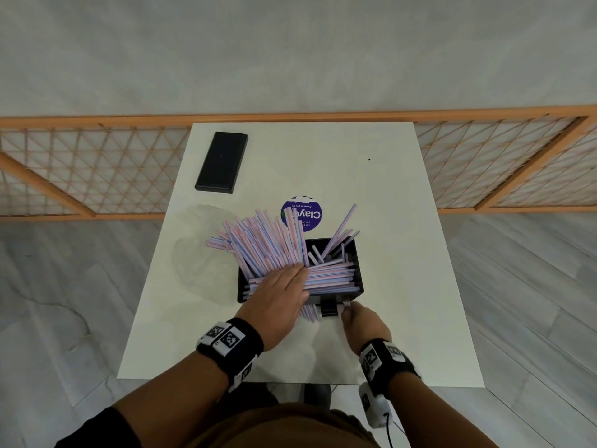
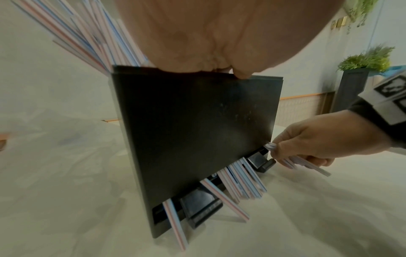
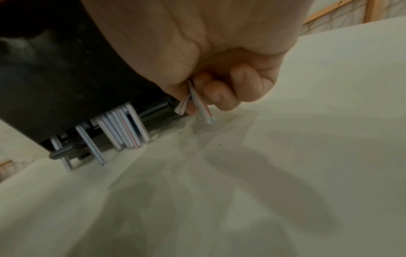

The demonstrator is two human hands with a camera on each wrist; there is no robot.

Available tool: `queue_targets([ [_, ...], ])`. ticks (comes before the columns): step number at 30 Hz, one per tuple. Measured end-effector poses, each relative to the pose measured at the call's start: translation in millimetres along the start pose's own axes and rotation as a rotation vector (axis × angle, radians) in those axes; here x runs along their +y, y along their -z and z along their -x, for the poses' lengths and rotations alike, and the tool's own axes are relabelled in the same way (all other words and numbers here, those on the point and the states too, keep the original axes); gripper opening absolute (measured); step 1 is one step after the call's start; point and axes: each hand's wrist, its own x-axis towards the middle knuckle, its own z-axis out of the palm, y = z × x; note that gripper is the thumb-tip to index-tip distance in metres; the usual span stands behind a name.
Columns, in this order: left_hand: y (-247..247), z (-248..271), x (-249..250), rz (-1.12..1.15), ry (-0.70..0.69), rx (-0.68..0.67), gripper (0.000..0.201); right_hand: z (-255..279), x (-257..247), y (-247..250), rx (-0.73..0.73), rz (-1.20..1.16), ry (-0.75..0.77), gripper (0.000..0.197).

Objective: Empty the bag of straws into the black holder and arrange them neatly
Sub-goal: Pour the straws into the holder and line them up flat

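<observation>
The straws (image 1: 274, 250) are out of the bag and mostly in the black holder (image 1: 350, 253), which stands near the table's (image 1: 403, 286) centre; emptying appears done, arranging is not. Inside, a layer lies flat across the holder from 9 to 3 o'clock, a large sheaf fans out over its rim toward 11 o'clock, and a few lean out toward 1 o'clock. Several straw ends protrude from the slot at the holder's base on the near side, at 6 o'clock. The clear bag (image 1: 197, 253) lies slack on the table at the holder's 9 o'clock, seemingly empty. The left hand (image 1: 277, 292) lies flat, fingers straight and together, pressing on the straws at the holder's near-left part. The right hand (image 1: 363, 321), at the holder's 5 o'clock by the base slot, pinches a few straw ends (image 3: 197, 100) between thumb and curled fingers. Remaining, in my judgement: align the fanned sheaf and deal with the protruding ends. A black lid (image 1: 221, 161) lies well apart at 11 o'clock; a round purple sticker (image 1: 310, 216) sits just beyond the holder at 12 o'clock.
</observation>
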Motion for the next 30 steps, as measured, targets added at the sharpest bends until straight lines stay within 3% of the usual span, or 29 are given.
queue_targets([
  [11, 3.6, -2.5, 4.5, 0.037, 0.01, 0.012, 0.057, 50.7, 45.1, -5.6, -0.267, 0.343, 0.054, 0.033],
  [19, 10.1, -3.4, 5.1, 0.093, 0.015, 0.012, 0.064, 92.9, 99.9, 27.0, -0.357, 0.346, 0.067, 0.027],
  [22, 16.5, -4.7, 6.2, 0.221, 0.05, 0.002, 0.054, 109.1, 101.9, 51.1, -0.288, 0.305, 0.131, 0.032],
  [26, 36.2, -3.9, 6.9, 0.49, 0.096, 0.095, 0.043, 120.1, 61.0, 96.1, -0.075, 0.267, 0.306, 0.048],
  [30, 52.4, 7.2, 7.5, 0.786, 0.275, 0.304, 0.038, 102.8, -14.7, 132.5, 0.141, 0.28, 0.457, 0.027],
])
